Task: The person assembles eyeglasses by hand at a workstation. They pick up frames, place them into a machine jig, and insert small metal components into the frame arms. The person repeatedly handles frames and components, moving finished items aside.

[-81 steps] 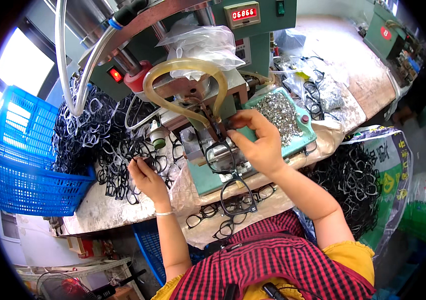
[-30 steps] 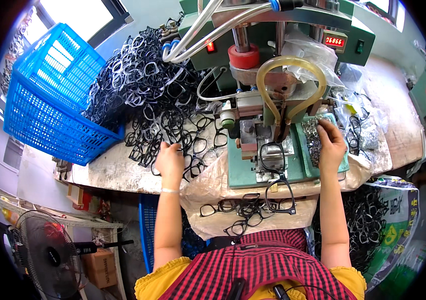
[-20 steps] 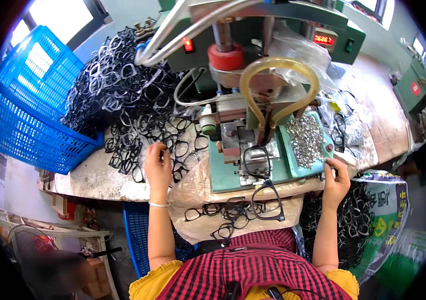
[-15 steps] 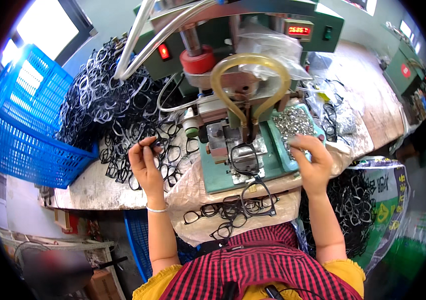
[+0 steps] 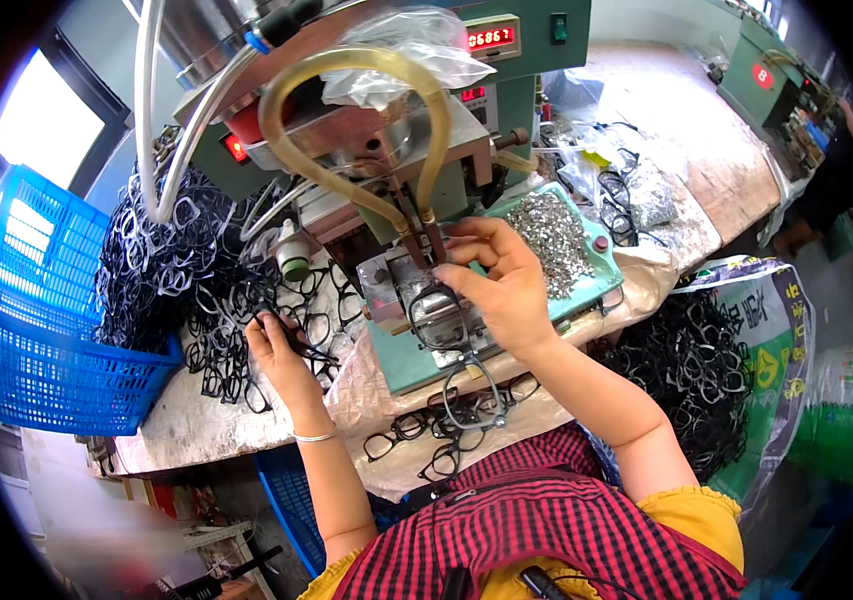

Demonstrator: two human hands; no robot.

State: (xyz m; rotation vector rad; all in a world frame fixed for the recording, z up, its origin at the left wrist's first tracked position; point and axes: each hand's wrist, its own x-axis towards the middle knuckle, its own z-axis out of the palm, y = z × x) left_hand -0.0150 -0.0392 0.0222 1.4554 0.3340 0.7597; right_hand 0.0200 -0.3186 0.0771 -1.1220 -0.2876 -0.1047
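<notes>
- At the press (image 5: pixel 462 145), we cannot tell what our right hand (image 5: pixel 515 300) holds.
- Our left hand (image 5: pixel 283 362) pinches black glasses (image 5: pixel 299 346).
- Green tray (image 5: pixel 604 272) sits close, probably for reach.

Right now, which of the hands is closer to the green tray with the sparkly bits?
Right. The right hand is just by the left side of the tray; the left hand is much farther left, beside the glasses pile.

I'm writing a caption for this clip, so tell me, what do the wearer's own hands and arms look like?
The left hand and right hand are both ungloved. A thin, pale bangle circles the left wrist; none shows on the right. Short yellow sleeves with frilled edges end above the elbows.
</notes>
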